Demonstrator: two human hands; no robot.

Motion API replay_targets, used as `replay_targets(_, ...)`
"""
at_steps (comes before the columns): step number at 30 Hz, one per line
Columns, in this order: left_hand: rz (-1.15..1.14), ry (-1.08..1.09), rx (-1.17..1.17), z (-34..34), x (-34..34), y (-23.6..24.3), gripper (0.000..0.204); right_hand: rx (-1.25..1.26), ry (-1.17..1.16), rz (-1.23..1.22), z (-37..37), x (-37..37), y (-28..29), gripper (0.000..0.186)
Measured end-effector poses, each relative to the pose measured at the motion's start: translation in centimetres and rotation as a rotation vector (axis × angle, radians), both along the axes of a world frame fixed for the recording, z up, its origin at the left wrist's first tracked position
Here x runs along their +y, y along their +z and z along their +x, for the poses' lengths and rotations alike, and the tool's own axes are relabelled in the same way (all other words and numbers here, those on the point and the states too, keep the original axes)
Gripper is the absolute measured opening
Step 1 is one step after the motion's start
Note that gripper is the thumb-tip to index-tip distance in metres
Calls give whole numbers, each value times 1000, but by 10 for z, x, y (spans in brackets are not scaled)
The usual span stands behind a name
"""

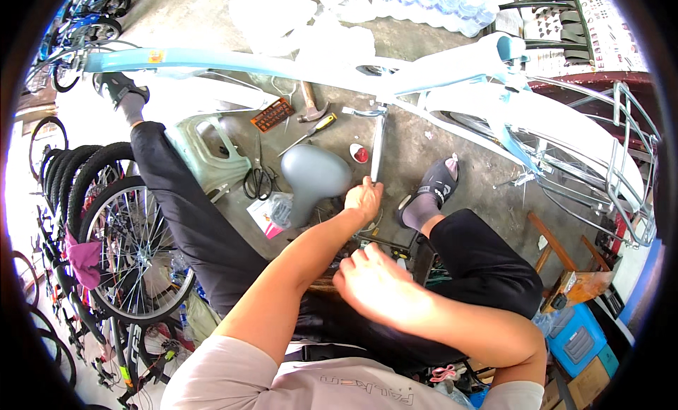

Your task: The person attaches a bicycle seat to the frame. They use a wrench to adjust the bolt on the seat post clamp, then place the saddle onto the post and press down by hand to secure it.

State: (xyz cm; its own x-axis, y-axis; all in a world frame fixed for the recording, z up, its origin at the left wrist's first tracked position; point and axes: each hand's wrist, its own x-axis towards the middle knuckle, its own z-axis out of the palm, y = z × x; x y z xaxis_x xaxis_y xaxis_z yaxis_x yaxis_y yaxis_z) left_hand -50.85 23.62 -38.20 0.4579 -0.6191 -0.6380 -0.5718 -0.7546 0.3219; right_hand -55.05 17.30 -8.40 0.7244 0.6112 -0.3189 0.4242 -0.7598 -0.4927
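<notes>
My left hand (364, 198) reaches forward and grips the lower end of a silver tube with a clamp (378, 141). A grey saddle (314, 173) lies just left of that hand, and a small red-and-white round item (359, 153) is beside the tube. My right hand (374, 283) hangs lower, over a partly hidden box of tools (385, 246), with loosely bent fingers and nothing visible in them. Scissors (258, 180), a yellow-handled screwdriver (318, 127), a hammer (311, 103) and an orange tool case (272, 115) lie on the floor.
A pale blue bicycle frame (212, 64) and rear wheel assembly (565, 149) span the upper view. Bicycles and wheels (141, 247) crowd the left. My feet (431, 198) are spread around the tools. A blue plastic box (575, 339) and wooden piece (586, 283) sit at right.
</notes>
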Motion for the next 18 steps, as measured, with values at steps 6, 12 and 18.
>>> replay_targets(6, -719, 274, -57, 42, 12, 100, 26, -152, -172, -127, 44, -59, 30, 28)
replay_targets(12, -797, 577, -85, 88, 27, 275, 16, -351, -464, -25, 57, -125, 25, 55)
replay_targets(18, -1274, 589, 108, 58, 60, 378, 33, -59, -413, 360, 64, -88, 48, 40)
